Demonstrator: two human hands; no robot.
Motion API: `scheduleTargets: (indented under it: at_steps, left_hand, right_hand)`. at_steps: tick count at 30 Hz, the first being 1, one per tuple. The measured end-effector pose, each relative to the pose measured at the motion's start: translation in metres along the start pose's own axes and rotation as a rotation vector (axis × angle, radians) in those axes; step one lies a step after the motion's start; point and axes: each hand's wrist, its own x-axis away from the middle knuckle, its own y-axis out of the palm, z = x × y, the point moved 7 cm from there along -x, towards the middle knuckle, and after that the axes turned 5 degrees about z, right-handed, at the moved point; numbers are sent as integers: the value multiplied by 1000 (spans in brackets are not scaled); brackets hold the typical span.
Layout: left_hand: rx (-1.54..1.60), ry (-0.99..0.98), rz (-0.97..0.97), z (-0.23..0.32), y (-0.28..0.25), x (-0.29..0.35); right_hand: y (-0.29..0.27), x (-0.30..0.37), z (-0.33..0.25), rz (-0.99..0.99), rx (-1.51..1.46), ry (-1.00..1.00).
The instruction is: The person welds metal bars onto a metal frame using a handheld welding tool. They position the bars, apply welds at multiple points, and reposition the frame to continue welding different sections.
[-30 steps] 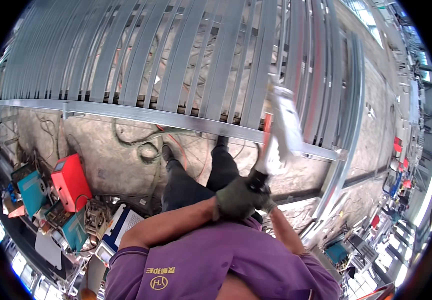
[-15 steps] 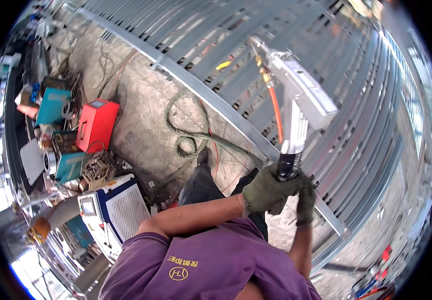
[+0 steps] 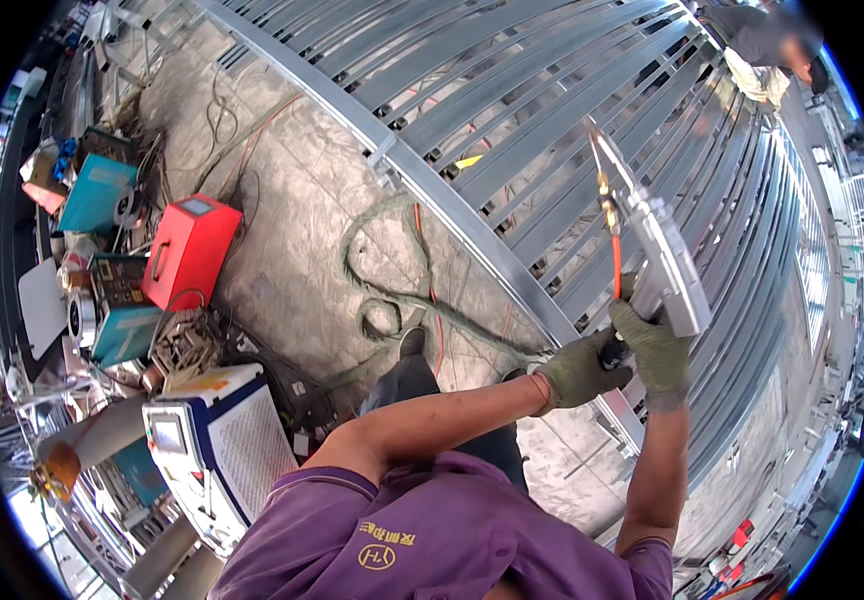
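A silver handheld laser welding gun (image 3: 670,262) with a long thin nozzle and an orange hose is held up over a rack of grey metal bars (image 3: 552,95). My right hand (image 3: 658,356), in a dark green glove, wraps the gun's handle just below its body. Closed round the black lower end of the handle is my left hand (image 3: 584,371), gloved the same way. Both hands touch or nearly touch. The nozzle tip points away from me, and I see it over the bars, apart from my hands.
A red box-shaped machine (image 3: 192,252) and a white-and-blue cabinet (image 3: 252,430) stand on the left, near teal boxes (image 3: 99,195). A thick green hose (image 3: 422,298) loops over the concrete floor. Another person (image 3: 752,40) is beyond the bars at the far right.
The welding gun has moved right and tilted, with its body nearer to me. My right hand has risen to the upper handle; my left hand has shifted slightly right at the lower end.
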Motion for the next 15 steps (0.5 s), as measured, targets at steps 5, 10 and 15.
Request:
scheduleTargets:
  at_steps: [5,10,15]
  left_hand:
    - [-689,-35,-63,4,-106,20]
    - [-840,317,638,29,-320,33]
    - [-1149,541,914,91,-459,3]
  right_hand:
    - [3,-22,81,93,216,79]
    - [-8,-26,160,286,199,82]
    - [10,-15,189,479,103,115]
